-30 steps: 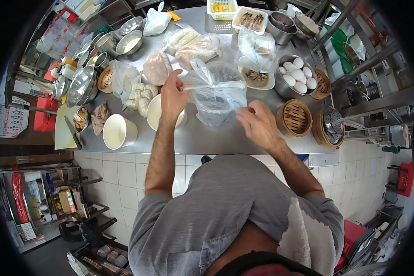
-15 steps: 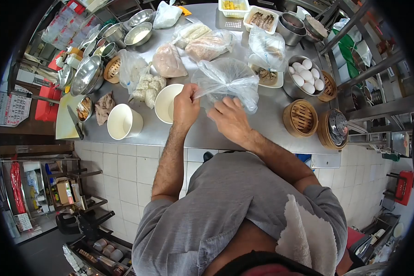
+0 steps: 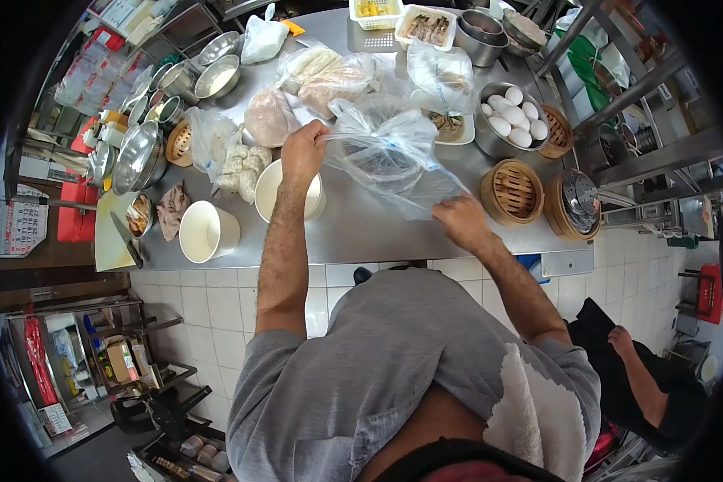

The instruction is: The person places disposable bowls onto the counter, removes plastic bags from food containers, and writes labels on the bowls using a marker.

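A clear plastic bag (image 3: pixel 386 153) is stretched between my two hands above the steel table, over what looks like a round container. My left hand (image 3: pixel 304 153) is closed on the bag's left side. Lower and to the right, my right hand (image 3: pixel 463 222) grips a corner that it pulls out toward me. Beneath my left wrist stands a white paper tub (image 3: pixel 316 197), partly hidden by the arm. Another white tub (image 3: pixel 209 231) stands further left. Behind the bag lie filled plastic bags, one with pinkish contents (image 3: pixel 271 118).
Eggs in a metal pot (image 3: pixel 490 138) and bamboo steamers (image 3: pixel 512 191) stand on the right. To the left are metal bowls (image 3: pixel 140 157) and a knife (image 3: pixel 128 241) on a cutting board (image 3: pixel 112 213). Another person's arm (image 3: pixel 639 369) shows at lower right.
My right hand has moved right and toward me, drawing out the bag's corner. My left hand has shifted slightly left and up. Another person has come into view at lower right.
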Action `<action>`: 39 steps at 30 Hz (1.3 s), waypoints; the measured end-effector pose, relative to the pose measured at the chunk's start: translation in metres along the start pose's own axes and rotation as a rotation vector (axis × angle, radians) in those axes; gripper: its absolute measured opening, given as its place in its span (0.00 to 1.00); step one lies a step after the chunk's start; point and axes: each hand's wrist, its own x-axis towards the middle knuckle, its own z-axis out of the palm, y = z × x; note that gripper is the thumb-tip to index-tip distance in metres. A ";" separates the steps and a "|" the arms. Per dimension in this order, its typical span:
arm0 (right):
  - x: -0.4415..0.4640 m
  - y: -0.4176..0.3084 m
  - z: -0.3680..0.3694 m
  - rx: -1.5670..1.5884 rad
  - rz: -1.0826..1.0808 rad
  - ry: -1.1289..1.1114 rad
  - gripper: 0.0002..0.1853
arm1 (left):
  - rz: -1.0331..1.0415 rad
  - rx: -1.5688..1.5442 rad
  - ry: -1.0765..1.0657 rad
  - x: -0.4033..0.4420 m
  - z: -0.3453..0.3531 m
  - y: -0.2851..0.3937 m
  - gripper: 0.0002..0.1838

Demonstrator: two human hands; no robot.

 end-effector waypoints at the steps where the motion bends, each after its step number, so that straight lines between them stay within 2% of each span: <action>1: -0.006 0.015 0.009 -0.001 -0.003 0.004 0.03 | 0.057 0.047 0.064 0.001 0.007 -0.005 0.05; 3: -0.010 0.036 0.023 -0.026 -0.001 0.078 0.04 | 0.111 0.101 0.139 -0.001 0.009 -0.004 0.05; 4: -0.005 0.039 0.020 -0.030 -0.011 0.085 0.04 | 0.051 0.069 0.106 0.000 0.007 0.000 0.06; 5: 0.000 0.041 0.017 0.041 0.066 0.046 0.05 | -0.001 0.043 0.074 0.000 0.002 0.006 0.07; 7: 0.010 0.043 0.003 0.113 0.152 0.014 0.09 | 0.052 -0.023 0.090 0.005 -0.010 0.009 0.08; 9: 0.024 0.032 -0.015 0.604 0.364 0.180 0.20 | 0.097 -0.094 0.093 0.005 -0.012 0.012 0.09; 10: 0.032 0.034 -0.014 0.603 0.365 0.184 0.20 | 0.162 -0.232 0.097 0.007 -0.009 0.013 0.11; 11: 0.043 0.039 -0.013 0.749 0.382 0.277 0.24 | 0.227 -0.371 0.102 0.010 -0.006 0.012 0.14; 12: 0.054 0.042 -0.013 0.894 0.395 0.371 0.27 | 0.233 -0.372 0.106 0.013 -0.003 0.010 0.14; 14: 0.072 0.035 -0.017 1.005 0.460 0.424 0.25 | 0.055 -0.587 -0.164 0.015 0.003 0.004 0.14; 15: 0.079 0.034 -0.018 1.119 0.530 0.472 0.22 | 0.057 -0.587 -0.161 0.016 0.006 0.001 0.14; 16: 0.084 0.042 -0.011 1.118 0.527 0.472 0.22 | -0.052 -0.633 -0.186 0.017 0.009 0.002 0.15; 17: 0.089 0.052 -0.001 1.002 0.436 0.500 0.20 | -0.161 -0.680 -0.209 0.017 0.013 0.002 0.16; 18: 0.093 0.064 0.008 0.884 0.345 0.525 0.19 | -0.161 -0.682 -0.204 0.019 0.017 0.002 0.16; 19: 0.095 0.068 0.005 0.882 0.340 0.523 0.19 | -0.182 -0.713 -0.187 0.021 0.022 0.001 0.17; 21: 0.099 0.075 0.001 0.860 0.512 0.347 0.16 | -0.202 -0.744 -0.168 0.027 0.028 -0.001 0.17; 22: 0.102 0.081 0.005 0.859 0.511 0.348 0.16 | -0.243 -0.768 -0.200 0.031 0.031 -0.001 0.18; 24: 0.108 0.090 0.017 1.053 0.429 0.366 0.13 | -0.282 -0.789 -0.234 0.039 0.035 -0.003 0.19; 25: 0.107 0.085 0.013 1.053 0.429 0.370 0.13 | -0.269 -0.903 -0.249 0.042 0.042 -0.009 0.19; 27: 0.102 0.067 0.001 1.286 0.355 0.490 0.10 | -0.255 -1.016 -0.262 0.049 0.046 -0.009 0.20; 31: 0.100 0.078 0.007 1.277 0.245 0.470 0.08 | -0.319 -0.974 -0.289 0.056 0.051 -0.010 0.19; 33: 0.109 0.093 0.020 0.832 0.217 0.487 0.06 | -0.329 -0.920 -0.293 0.064 0.059 -0.015 0.19; 34: 0.114 0.095 0.022 0.833 0.221 0.487 0.06 | -0.322 -0.927 -0.306 0.067 0.062 -0.016 0.18; 36: 0.126 0.100 0.028 0.676 0.402 0.470 0.05 | -0.317 -0.931 -0.320 0.074 0.067 -0.019 0.17; 38: 0.138 0.111 0.045 0.570 0.422 0.493 0.06 | -0.257 -0.610 -0.384 0.081 0.075 -0.029 0.16; 39: 0.144 0.117 0.056 0.461 0.440 0.514 0.06 | -0.259 -0.608 -0.388 0.082 0.082 -0.037 0.16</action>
